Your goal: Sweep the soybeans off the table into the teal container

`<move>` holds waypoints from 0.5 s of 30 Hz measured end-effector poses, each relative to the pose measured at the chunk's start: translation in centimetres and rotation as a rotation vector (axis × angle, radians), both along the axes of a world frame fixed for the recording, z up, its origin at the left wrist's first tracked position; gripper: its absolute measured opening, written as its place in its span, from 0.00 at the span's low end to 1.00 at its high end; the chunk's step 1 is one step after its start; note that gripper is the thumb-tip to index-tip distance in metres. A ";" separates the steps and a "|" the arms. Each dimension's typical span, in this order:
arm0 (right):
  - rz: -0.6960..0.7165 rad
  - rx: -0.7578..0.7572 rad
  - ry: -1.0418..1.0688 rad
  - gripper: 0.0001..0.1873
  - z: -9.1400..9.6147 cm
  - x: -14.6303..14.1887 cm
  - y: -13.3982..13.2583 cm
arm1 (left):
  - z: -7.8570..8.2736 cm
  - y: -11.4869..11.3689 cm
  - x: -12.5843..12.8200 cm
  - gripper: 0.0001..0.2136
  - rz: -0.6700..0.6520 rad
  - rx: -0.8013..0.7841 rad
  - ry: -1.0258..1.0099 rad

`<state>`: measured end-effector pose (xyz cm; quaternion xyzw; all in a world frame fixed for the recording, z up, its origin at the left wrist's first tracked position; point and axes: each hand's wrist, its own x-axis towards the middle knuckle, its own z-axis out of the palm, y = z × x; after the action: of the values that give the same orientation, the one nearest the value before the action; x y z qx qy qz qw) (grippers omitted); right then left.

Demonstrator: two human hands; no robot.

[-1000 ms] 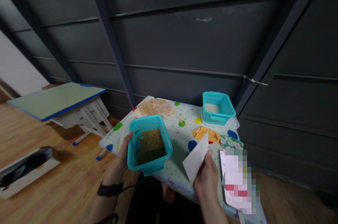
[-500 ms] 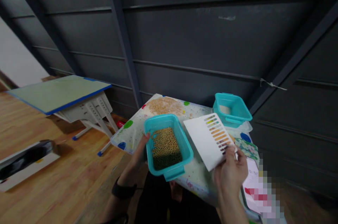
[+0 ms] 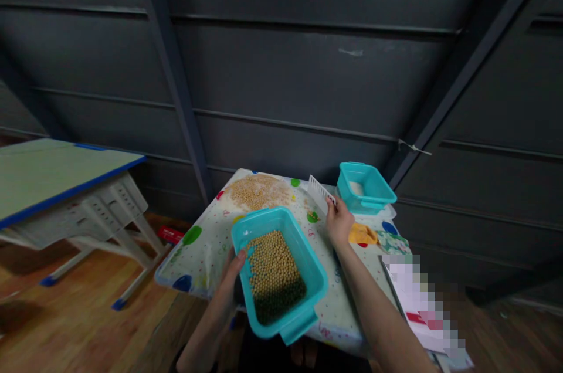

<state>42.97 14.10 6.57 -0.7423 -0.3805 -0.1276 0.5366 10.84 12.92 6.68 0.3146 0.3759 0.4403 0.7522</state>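
Note:
My left hand (image 3: 233, 276) grips the left rim of a teal plastic tub (image 3: 314, 270), which is tilted and held over the table's near edge. Round tan beans (image 3: 275, 261) that look like soybeans cover its bottom, the near part in shadow. My right hand (image 3: 338, 221) pinches a thin white slotted plate (image 3: 320, 192) by its near end, turned almost edge-on above the table. Left of the plate, a spread heap of similar beans (image 3: 259, 190) mixed with pale, powdery-looking material lies on the tabletop.
A second teal tub (image 3: 367, 188) with some white contents stands at the back right. Near it lie an orange cloth (image 3: 363, 233) and a green patterned cloth (image 3: 393, 242). A lit-screen device (image 3: 411, 308) sits by the right edge. Another desk (image 3: 65, 170) stands left; a dark wall rises behind.
My right hand has carried the slotted plate away from me, toward the back of the table, and turned it edge-on. The left hand still holds the bean tub. The view has swung right.

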 end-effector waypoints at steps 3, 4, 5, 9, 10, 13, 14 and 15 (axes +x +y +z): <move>0.012 -0.076 -0.031 0.32 -0.6 0.1 -0.6 | 0.7 -0.3 0.0 0.39 -0.004 0.001 0.008; 0.014 -0.117 -0.041 0.31 -0.6 0.1 -0.7 | 0.9 -0.3 0.0 0.40 -0.006 -0.006 0.016; 0.016 -0.164 -0.053 0.29 -0.7 0.1 -0.9 | 1.0 -0.4 0.0 0.40 0.000 -0.015 0.026; 0.020 -0.299 -0.095 0.24 -0.8 -0.3 -0.9 | 0.9 -0.4 0.0 0.37 0.027 -0.003 0.057; 0.022 -0.311 -0.103 0.23 -0.8 -0.4 -0.8 | 0.7 -0.4 0.1 0.36 0.035 0.007 0.059; 0.041 -0.327 -0.121 0.22 -0.8 -1.0 -0.7 | 0.7 -0.5 0.4 0.34 0.092 0.036 0.040; 0.050 -0.332 -0.126 0.22 -0.8 -1.2 -0.6 | 0.9 -0.5 0.6 0.34 0.122 0.035 0.035; 0.058 -0.340 -0.130 0.22 -0.7 -1.4 -0.6 | 1.1 -0.6 0.7 0.34 0.148 0.041 0.032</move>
<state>41.55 13.53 5.84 -0.8012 -0.4517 -0.0934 0.3812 11.58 12.35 7.77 0.3084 0.4012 0.4970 0.7049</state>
